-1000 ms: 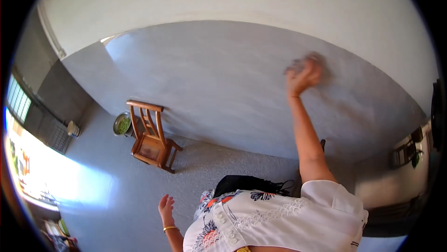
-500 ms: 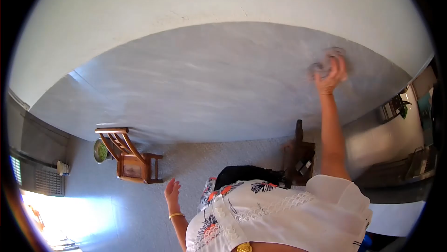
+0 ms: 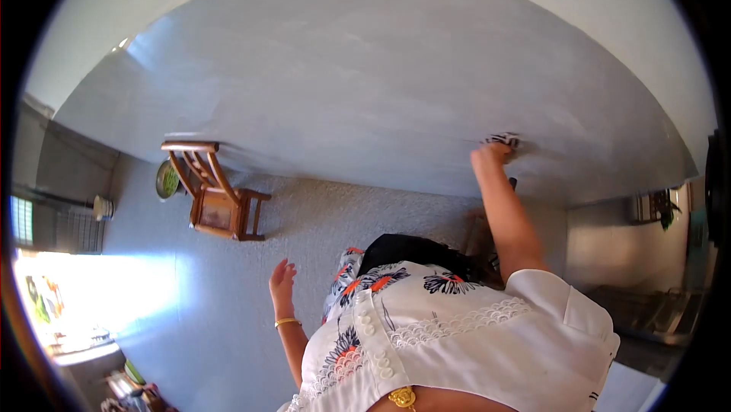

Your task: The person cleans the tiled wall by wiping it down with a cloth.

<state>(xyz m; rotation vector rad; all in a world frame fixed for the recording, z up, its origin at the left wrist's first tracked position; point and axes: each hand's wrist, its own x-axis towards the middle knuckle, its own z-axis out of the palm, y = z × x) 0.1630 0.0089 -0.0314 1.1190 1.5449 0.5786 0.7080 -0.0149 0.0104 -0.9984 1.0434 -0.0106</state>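
Observation:
My right hand [image 3: 491,154] is closed on a bunched cloth [image 3: 504,138] with a dark and white pattern. It presses the cloth against the smooth grey lower part of the wall [image 3: 343,69], with that arm stretched out in front of me. Some of the cloth is hidden behind the fingers. On the other side, my left hand [image 3: 282,282] hangs at my side above the floor, fingers loosely bent and apart, holding nothing.
A wooden chair [image 3: 217,202] stands by the wall on the left, beside a bowl of green stuff [image 3: 167,180]. Partly behind my right arm is a dark wooden piece [image 3: 476,233]. Bright light falls on the grey floor [image 3: 221,313] at left.
My right hand has moved down the wall and a little left, with the cloth still in it. My left hand stays at my side. The camera view has tilted downward.

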